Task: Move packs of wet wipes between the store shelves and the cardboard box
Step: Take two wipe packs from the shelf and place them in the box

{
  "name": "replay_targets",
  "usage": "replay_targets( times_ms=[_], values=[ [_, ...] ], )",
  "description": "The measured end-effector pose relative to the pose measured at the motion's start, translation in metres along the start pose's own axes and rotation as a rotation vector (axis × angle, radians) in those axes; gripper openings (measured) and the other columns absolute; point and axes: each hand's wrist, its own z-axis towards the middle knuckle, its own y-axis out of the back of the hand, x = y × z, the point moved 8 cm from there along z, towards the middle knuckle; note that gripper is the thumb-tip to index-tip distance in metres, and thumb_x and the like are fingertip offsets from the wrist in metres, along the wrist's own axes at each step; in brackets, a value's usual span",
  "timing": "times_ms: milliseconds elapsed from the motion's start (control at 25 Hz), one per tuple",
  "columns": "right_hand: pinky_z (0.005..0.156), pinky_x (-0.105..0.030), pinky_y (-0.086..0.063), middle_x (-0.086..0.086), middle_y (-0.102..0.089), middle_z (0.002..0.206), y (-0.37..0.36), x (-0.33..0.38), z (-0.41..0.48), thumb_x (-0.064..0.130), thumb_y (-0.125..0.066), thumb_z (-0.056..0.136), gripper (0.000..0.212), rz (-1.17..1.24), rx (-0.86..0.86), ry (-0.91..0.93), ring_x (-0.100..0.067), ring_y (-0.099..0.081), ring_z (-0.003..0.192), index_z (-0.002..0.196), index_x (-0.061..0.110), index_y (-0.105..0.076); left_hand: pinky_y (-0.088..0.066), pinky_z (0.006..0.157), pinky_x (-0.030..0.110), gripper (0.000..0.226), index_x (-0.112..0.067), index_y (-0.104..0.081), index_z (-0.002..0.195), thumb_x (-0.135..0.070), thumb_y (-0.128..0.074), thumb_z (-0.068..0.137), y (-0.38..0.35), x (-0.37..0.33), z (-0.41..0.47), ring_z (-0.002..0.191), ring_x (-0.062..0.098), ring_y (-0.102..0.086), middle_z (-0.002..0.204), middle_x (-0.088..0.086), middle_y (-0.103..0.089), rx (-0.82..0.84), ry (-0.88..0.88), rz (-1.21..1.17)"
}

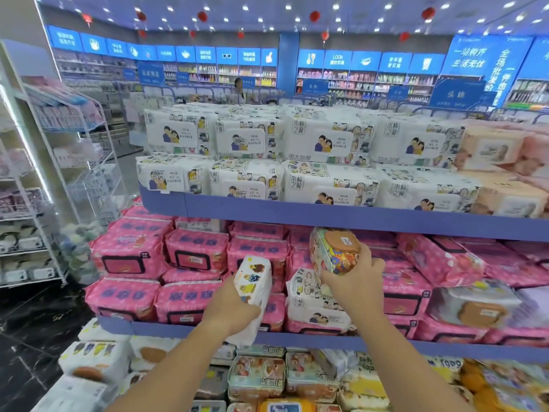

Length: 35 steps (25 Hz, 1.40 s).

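My left hand (230, 306) grips a white pack of wet wipes (252, 283) printed with yellow cartoon figures, held upright in front of the middle shelf. My right hand (355, 281) grips a colourful pack with an orange lid (334, 251), tilted and raised just under the upper shelf edge. Both packs hang in front of stacked pink packs (196, 251) on the middle shelf. A white pack with cartoon couple print (315, 304) lies among the pink ones beneath my right hand. The cardboard box is out of view.
The blue upper shelf (326, 217) carries rows of white wipe packs (246, 138). The lower shelf holds mixed colourful packs (258, 373). A white wire rack (74, 162) stands at the left over dark floor (26, 331). A person (238, 90) stands far behind the shelves.
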Motion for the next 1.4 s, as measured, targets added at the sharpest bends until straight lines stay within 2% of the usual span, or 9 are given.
replay_targets(
  times_ms=[120,240,440,560,800,1040,1160,1240,1400],
  values=[
    [0.085,-0.035,-0.048,-0.001,-0.037,0.126,0.017,-0.008,-0.043,0.045,-0.086,0.068,0.1,0.1,0.013,0.043,-0.018,-0.049,0.104,0.151,0.033,-0.031,-0.061,0.072,0.038,0.046,-0.026,-0.063,0.116,-0.019,-0.083,0.075,0.025,0.03,-0.033,0.089,0.016,-0.073,0.103,-0.006,-0.075,0.106,0.019,-0.096],
    [0.091,-0.031,-0.038,0.006,-0.04,0.127,0.025,-0.01,-0.111,0.038,-0.089,0.071,0.095,0.146,0.048,0.121,-0.007,-0.04,0.106,0.149,0.037,-0.034,-0.061,0.073,0.035,0.044,-0.028,-0.067,0.121,-0.012,-0.08,0.082,0.041,0.079,-0.081,0.095,0.018,-0.077,0.108,-0.005,-0.079,0.273,0.118,-0.301],
    [0.085,-0.02,-0.043,0.017,-0.045,0.124,-0.018,-0.024,-0.23,0.025,-0.094,0.064,0.096,0.187,0.257,0.138,0.007,-0.049,0.111,0.142,0.045,-0.041,-0.058,0.079,0.034,0.043,-0.029,-0.068,0.12,-0.01,-0.079,0.083,0.055,0.209,-0.132,0.098,0.016,-0.076,0.109,-0.008,-0.079,0.351,0.312,-0.327],
    [0.083,-0.017,-0.046,0.031,-0.042,0.13,-0.076,-0.055,-0.292,0.021,-0.095,0.061,0.099,0.144,0.438,0.1,0.012,-0.047,0.119,0.139,0.049,-0.04,-0.06,0.084,0.034,0.052,-0.03,-0.069,0.119,-0.015,-0.087,0.072,0.047,0.299,-0.151,0.094,0.01,-0.076,0.105,-0.012,-0.079,0.365,0.409,-0.222],
    [0.084,-0.013,-0.052,0.025,-0.04,0.132,-0.211,-0.167,-0.4,0.037,-0.093,0.061,0.099,0.064,0.773,-0.068,0.007,-0.049,0.121,0.139,0.056,-0.036,-0.058,0.085,0.034,0.047,-0.034,-0.064,0.108,-0.022,-0.086,0.068,0.004,0.463,-0.177,0.094,0.011,-0.069,0.105,-0.011,-0.074,0.388,0.569,0.053],
    [0.082,0.0,-0.043,0.038,-0.021,0.131,-0.35,-0.296,-0.468,0.059,-0.081,0.06,0.099,-0.176,1.071,-0.098,0.015,-0.044,0.118,0.138,0.063,-0.019,-0.054,0.071,0.029,0.056,-0.031,-0.054,0.118,-0.032,-0.084,0.071,-0.073,0.603,-0.174,0.09,0.01,-0.065,0.106,-0.01,-0.067,0.306,0.699,0.181],
    [0.093,-0.009,-0.046,0.034,-0.019,0.128,-0.423,-0.368,-0.491,0.061,-0.077,0.064,0.103,-0.293,1.185,-0.064,0.005,-0.045,0.12,0.147,0.056,-0.016,-0.058,0.074,0.031,0.06,-0.031,-0.054,0.123,-0.034,-0.084,0.072,-0.12,0.67,-0.167,0.093,0.009,-0.067,0.109,-0.012,-0.068,0.278,0.75,0.191],
    [0.102,-0.021,-0.048,0.023,-0.018,0.14,-0.472,-0.413,-0.501,0.061,-0.075,0.064,0.108,-0.359,1.228,-0.05,-0.002,-0.04,0.13,0.151,0.05,-0.014,-0.061,0.078,0.034,0.063,-0.032,-0.052,0.125,-0.037,-0.084,0.07,-0.15,0.713,-0.162,0.095,0.01,-0.067,0.111,-0.013,-0.066,0.269,0.789,0.209],
    [0.108,-0.023,-0.039,0.014,-0.018,0.147,-0.565,-0.466,-0.504,0.054,-0.078,0.071,0.108,-0.384,1.219,0.065,-0.011,-0.031,0.139,0.155,0.039,-0.011,-0.06,0.073,0.034,0.065,-0.033,-0.05,0.123,-0.039,-0.083,0.068,-0.182,0.772,-0.154,0.092,0.011,-0.068,0.11,-0.009,-0.066,0.249,0.886,0.204]
  ],
)
